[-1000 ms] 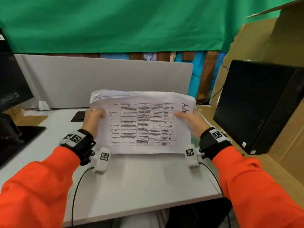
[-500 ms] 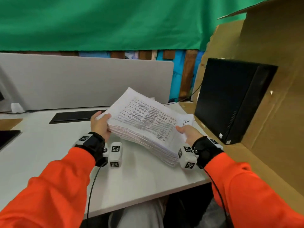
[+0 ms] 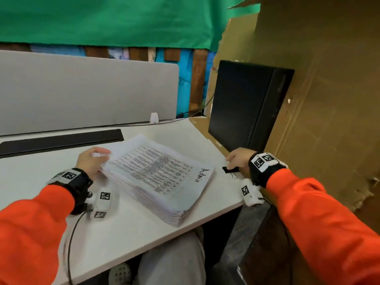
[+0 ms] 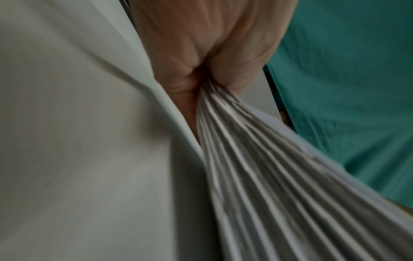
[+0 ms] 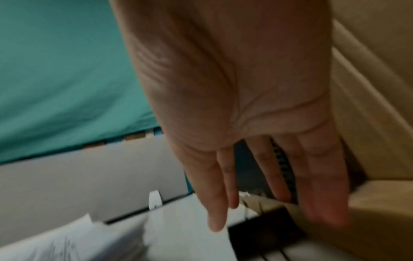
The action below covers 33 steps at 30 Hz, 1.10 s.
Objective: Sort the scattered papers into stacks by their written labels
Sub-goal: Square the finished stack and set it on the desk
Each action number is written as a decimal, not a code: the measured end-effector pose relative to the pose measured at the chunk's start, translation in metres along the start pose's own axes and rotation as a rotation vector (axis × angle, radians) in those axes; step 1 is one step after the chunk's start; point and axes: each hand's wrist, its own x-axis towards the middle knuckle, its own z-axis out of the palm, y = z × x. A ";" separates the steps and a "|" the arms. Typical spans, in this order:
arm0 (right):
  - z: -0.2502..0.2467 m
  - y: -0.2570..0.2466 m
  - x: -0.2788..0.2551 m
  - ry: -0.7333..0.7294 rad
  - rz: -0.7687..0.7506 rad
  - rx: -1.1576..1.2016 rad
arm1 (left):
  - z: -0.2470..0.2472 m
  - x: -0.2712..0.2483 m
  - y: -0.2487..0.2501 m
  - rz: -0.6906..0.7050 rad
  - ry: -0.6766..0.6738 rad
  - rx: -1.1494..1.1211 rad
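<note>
A thick stack of printed papers point(image 3: 156, 173) lies flat on the white desk point(image 3: 127, 227); its top sheet bears the handwritten label "Admin" point(image 3: 202, 175). My left hand point(image 3: 92, 159) grips the stack's far left edge. In the left wrist view, the left hand point(image 4: 201, 61) pinches the fanned sheet edges point(image 4: 268, 176) between thumb and fingers. My right hand point(image 3: 236, 159) is off the stack, by the desk's right edge, over a black binder clip point(image 3: 228, 169). In the right wrist view the right hand point(image 5: 263, 203) has straight fingers just above the clip point(image 5: 263, 229).
A black computer tower point(image 3: 246, 108) stands right of the desk against a cardboard wall point(image 3: 320, 99). A grey partition point(image 3: 82, 89) closes the back, with a black strip point(image 3: 59, 140) and a small white object point(image 3: 153, 118) before it.
The stack, held upright in both hands a second ago, was tilted down and now lies on the desk. My right hand let go and moved right to the black clip.
</note>
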 end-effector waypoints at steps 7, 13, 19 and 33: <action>0.021 0.012 0.016 0.169 0.013 0.118 | 0.040 -0.021 0.016 -0.001 -0.247 0.056; -0.013 -0.022 0.043 0.047 -0.004 0.235 | 0.042 -0.015 0.004 -0.082 -0.360 0.095; 0.013 -0.045 0.069 -0.162 -0.021 0.422 | 0.043 -0.010 -0.002 -0.149 -0.380 0.011; -0.100 -0.160 0.053 0.193 -0.398 0.895 | 0.041 -0.011 0.000 -0.174 -0.359 -0.082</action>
